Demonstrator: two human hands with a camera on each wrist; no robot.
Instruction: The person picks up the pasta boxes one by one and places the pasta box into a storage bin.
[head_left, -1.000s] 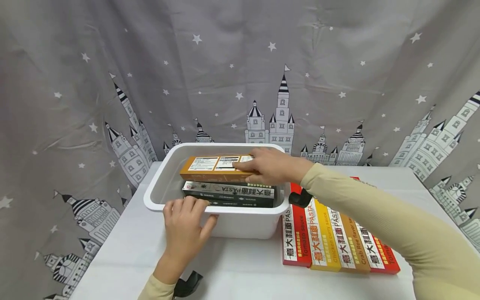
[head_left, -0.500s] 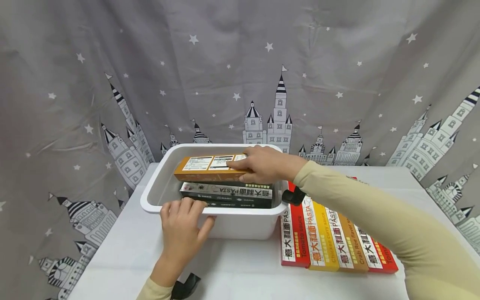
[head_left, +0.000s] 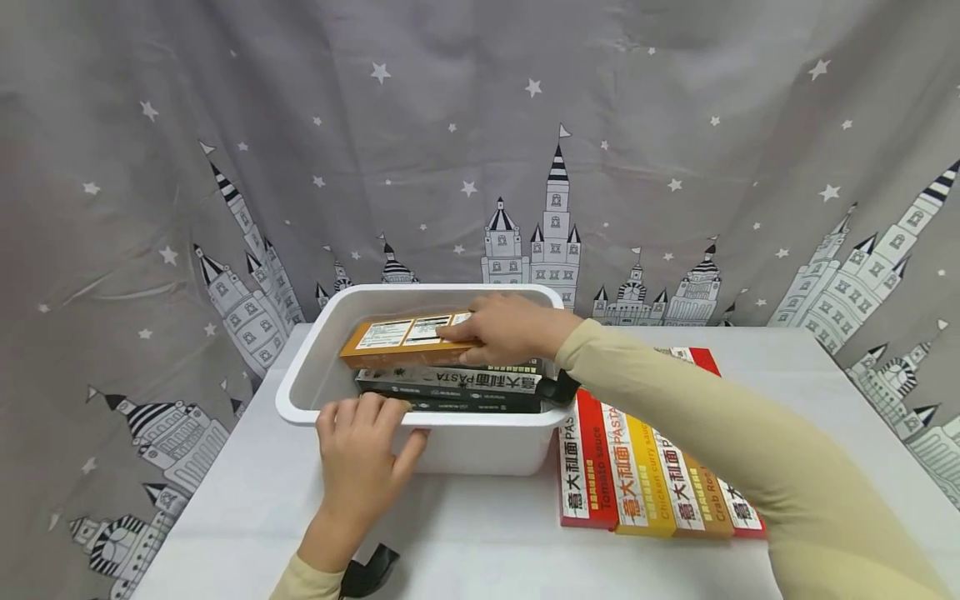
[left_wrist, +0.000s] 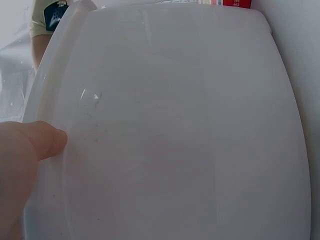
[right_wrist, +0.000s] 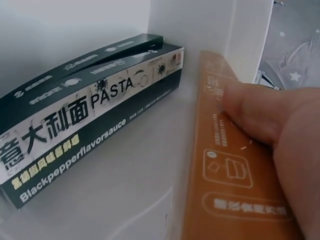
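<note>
In the head view my right hand [head_left: 512, 327] grips an orange pasta box [head_left: 397, 342] inside the white plastic bin [head_left: 480, 446]. The box lies lengthwise toward the bin's back wall, its white label panels facing up. The right wrist view shows my thumb pressed along the orange side [right_wrist: 225, 172]. Nearer the front wall lie dark green pasta boxes [head_left: 450, 390]; one reads "Blackpepperflavorsauce" in the right wrist view. My left hand [head_left: 360, 458] holds the bin's front rim, fingers over the top and thumb [left_wrist: 47, 140] against the outside wall. The undersides of the boxes are hidden.
Right of the bin, several pasta boxes lie side by side on the white table [head_left: 480, 550]: a red tomato box [head_left: 592, 467], a yellow chicken curry box [head_left: 648, 483], an orange crab roe box [head_left: 701, 492] and another red one. A grey castle-print curtain [head_left: 420, 125] hangs behind.
My right hand and the orange box have shifted slightly left and lower within the bin. The left hand keeps its hold on the rim. The head view has turned a little.
</note>
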